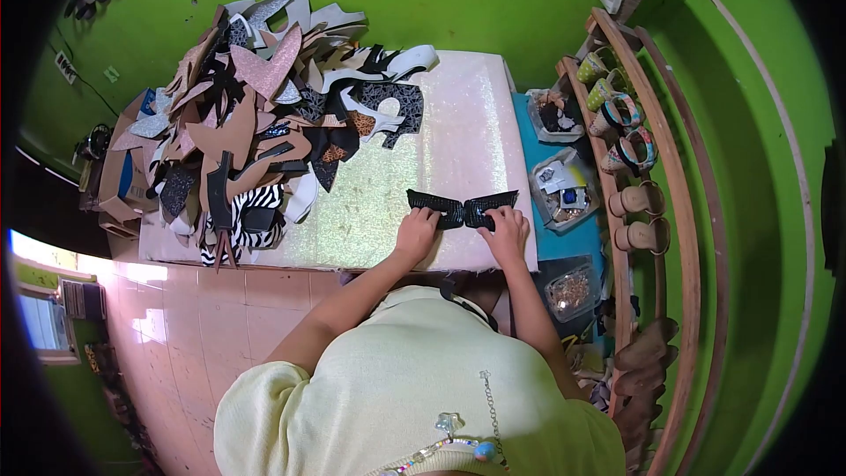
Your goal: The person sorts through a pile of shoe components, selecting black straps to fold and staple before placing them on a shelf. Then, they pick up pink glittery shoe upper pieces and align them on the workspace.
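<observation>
Fingers (429,214) of the left hand (418,231) bent over the lower left edge of a black bow-shaped piece (464,213), closed on it; right hand (508,230) likewise grips the lower right wing. Thumb undersides hidden. Piece lies between the hands, near the front edge of the bench (471,123), right part. Glossy, ribbed, croc-like surface; two flared wings, narrow gathered middle sitting between the two sets of fingers, both wing tops clear of them.

Bench cover pale, iridescent toward the middle. Left, well apart from the hands: big heap of cut pieces (231,137), pointed and curved shapes, tan backing, silver and black glitter, pink glitter piece (269,68), leopard print, zebra-print piece (256,214) at the front. Cardboard box (113,185) behind the heap at far left, something blue in it.

Right, beside the bench: clear tub (556,134) with dark and tan scraps; second clear tub (564,219), white and blue items; third clear container (571,286) nearer, small tan bits, too small to identify. Beyond, wooden rack (622,291) with shoes (629,152): green, multicoloured, plain tan.
</observation>
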Tool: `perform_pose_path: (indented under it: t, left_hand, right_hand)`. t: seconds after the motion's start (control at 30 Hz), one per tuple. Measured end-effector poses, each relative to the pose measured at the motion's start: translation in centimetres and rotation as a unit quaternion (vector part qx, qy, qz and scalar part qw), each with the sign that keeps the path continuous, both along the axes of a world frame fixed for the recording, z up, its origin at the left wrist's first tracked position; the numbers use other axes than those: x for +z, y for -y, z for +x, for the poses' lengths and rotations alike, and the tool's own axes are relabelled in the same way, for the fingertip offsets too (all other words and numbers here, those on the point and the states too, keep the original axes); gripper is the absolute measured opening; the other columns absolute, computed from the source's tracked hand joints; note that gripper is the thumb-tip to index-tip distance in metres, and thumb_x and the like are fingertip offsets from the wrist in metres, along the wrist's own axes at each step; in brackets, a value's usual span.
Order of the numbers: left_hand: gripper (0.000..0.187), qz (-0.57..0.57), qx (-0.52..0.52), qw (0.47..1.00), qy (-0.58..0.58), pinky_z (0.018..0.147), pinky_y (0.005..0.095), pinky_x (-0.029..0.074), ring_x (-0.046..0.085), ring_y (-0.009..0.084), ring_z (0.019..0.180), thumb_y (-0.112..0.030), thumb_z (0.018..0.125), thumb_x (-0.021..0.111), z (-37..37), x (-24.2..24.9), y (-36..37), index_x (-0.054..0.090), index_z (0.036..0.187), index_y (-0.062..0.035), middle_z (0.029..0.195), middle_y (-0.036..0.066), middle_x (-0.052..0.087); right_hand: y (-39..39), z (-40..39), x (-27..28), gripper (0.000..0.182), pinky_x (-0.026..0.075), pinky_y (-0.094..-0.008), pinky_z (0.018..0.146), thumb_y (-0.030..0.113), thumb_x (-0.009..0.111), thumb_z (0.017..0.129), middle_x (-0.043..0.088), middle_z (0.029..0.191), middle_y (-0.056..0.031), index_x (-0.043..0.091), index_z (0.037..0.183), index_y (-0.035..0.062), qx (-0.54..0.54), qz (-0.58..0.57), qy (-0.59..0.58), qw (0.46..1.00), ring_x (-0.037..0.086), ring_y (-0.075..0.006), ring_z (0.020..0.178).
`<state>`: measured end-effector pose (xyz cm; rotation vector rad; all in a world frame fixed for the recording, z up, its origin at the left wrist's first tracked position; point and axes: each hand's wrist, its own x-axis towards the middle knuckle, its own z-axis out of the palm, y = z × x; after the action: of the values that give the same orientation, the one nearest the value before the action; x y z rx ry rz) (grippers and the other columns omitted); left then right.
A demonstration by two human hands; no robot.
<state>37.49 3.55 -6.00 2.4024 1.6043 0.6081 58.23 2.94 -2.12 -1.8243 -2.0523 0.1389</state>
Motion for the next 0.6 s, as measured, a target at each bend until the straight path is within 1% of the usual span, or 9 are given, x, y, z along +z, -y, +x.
perform_pose_path:
  t: [0.07, 0.17, 0.2, 0.27, 0.33, 0.43, 0.5, 0.57, 0.6]
  left_hand:
    - [0.036, -0.015, -0.005, 0.997, 0.069, 0.073, 0.0377, 0.045, 0.052, 0.0276, 0.089, -0.021, 0.071, 0.064, -0.7, 0.1, 0.1, 0.057, 0.102, -0.0055, 0.095, 0.010, 0.054]
    - [0.040, -0.061, 0.031, 0.993, 0.093, 0.079, 0.0379, 0.045, 0.053, 0.0301, 0.092, -0.026, 0.070, 0.065, -2.0, 2.7, 1.2, 0.058, 0.103, -0.0037, 0.098, 0.013, 0.056]
    - [0.040, -0.060, 0.036, 0.993, 0.093, 0.079, 0.0379, 0.045, 0.053, 0.0301, 0.092, -0.026, 0.070, 0.065, -2.5, 2.9, 1.4, 0.058, 0.103, -0.0037, 0.098, 0.013, 0.056]
    - [0.038, -0.042, 0.069, 0.989, 0.121, 0.075, 0.0377, 0.046, 0.054, 0.0290, 0.088, -0.029, 0.070, 0.066, -4.0, 3.2, 1.7, 0.059, 0.099, -0.0045, 0.094, 0.013, 0.056]
    - [0.036, -0.043, 0.103, 0.983, 0.145, 0.076, 0.0380, 0.045, 0.054, 0.0306, 0.088, -0.027, 0.072, 0.064, -5.9, 3.7, 1.8, 0.059, 0.098, -0.0039, 0.094, 0.014, 0.056]
    - [0.031, -0.039, 0.159, 0.970, 0.178, 0.079, 0.0388, 0.043, 0.053, 0.0326, 0.090, -0.022, 0.073, 0.062, -9.2, 4.4, 1.4, 0.058, 0.097, -0.0037, 0.097, 0.015, 0.055]
    - [0.031, 0.028, 0.212, 0.961, 0.176, 0.080, 0.0384, 0.041, 0.051, 0.0323, 0.092, -0.019, 0.072, 0.062, -11.9, 5.2, 0.8, 0.057, 0.099, -0.0048, 0.099, 0.015, 0.054]
    - [0.032, 0.036, 0.244, 0.952, 0.180, 0.083, 0.0389, 0.038, 0.048, 0.0318, 0.095, -0.016, 0.070, 0.062, -14.5, 6.3, 0.5, 0.056, 0.100, -0.0069, 0.102, 0.013, 0.053]
    - [0.032, 0.077, 0.279, 0.945, 0.153, 0.083, 0.0399, 0.037, 0.047, 0.0314, 0.097, -0.016, 0.070, 0.063, -15.9, 6.7, 0.4, 0.057, 0.100, -0.0077, 0.103, 0.012, 0.052]
  right_hand:
    - [0.1, 0.2, 0.1, 0.040, 0.030, -0.0408, 0.087, 0.024, 0.074, 0.062, 0.052, 0.097, -0.0027, 0.061, 0.098, 0.0135, 0.000, -0.004, 0.004, 1.000, 0.045, -0.0235, 0.095]
    - [0.4, 0.0, 0.3, 0.044, 0.031, -0.0415, 0.088, 0.025, 0.074, 0.062, 0.051, 0.099, -0.0043, 0.059, 0.103, 0.0146, -0.024, -0.009, 0.001, 1.000, 0.045, -0.0246, 0.097]
    - [0.7, 0.0, 0.4, 0.053, 0.030, -0.0428, 0.090, 0.028, 0.072, 0.064, 0.048, 0.107, -0.0075, 0.052, 0.112, 0.0136, -0.028, -0.011, 0.002, 1.000, 0.043, -0.0269, 0.102]
    - [1.0, -0.5, 0.3, 0.057, 0.029, -0.0433, 0.091, 0.030, 0.071, 0.065, 0.045, 0.110, -0.0088, 0.049, 0.115, 0.0121, -0.037, 0.018, 0.006, 0.999, 0.041, -0.0279, 0.104]
    - [1.2, -1.1, 0.1, 0.064, 0.027, -0.0447, 0.092, 0.033, 0.068, 0.067, 0.041, 0.117, -0.0112, 0.042, 0.119, 0.0075, -0.041, 0.041, 0.006, 0.998, 0.038, -0.0298, 0.108]
    - [1.0, -2.8, -0.3, 0.061, 0.026, -0.0449, 0.093, 0.030, 0.068, 0.067, 0.041, 0.116, -0.0111, 0.043, 0.118, 0.0075, -0.031, 0.066, -0.003, 0.997, 0.038, -0.0296, 0.107]
    - [0.7, -4.8, -0.3, 0.059, 0.026, -0.0457, 0.093, 0.028, 0.066, 0.067, 0.041, 0.114, -0.0115, 0.043, 0.117, 0.0073, -0.015, 0.070, -0.013, 0.997, 0.038, -0.0301, 0.106]
    - [0.1, -7.2, -0.2, 0.056, 0.025, -0.0470, 0.094, 0.027, 0.066, 0.068, 0.042, 0.113, -0.0122, 0.044, 0.115, 0.0075, 0.023, 0.065, -0.032, 0.997, 0.038, -0.0306, 0.106]
    - [-0.3, -8.7, 0.0, 0.052, 0.024, -0.0478, 0.095, 0.027, 0.065, 0.068, 0.042, 0.112, -0.0124, 0.046, 0.113, 0.0079, 0.041, 0.068, -0.051, 0.996, 0.037, -0.0311, 0.106]
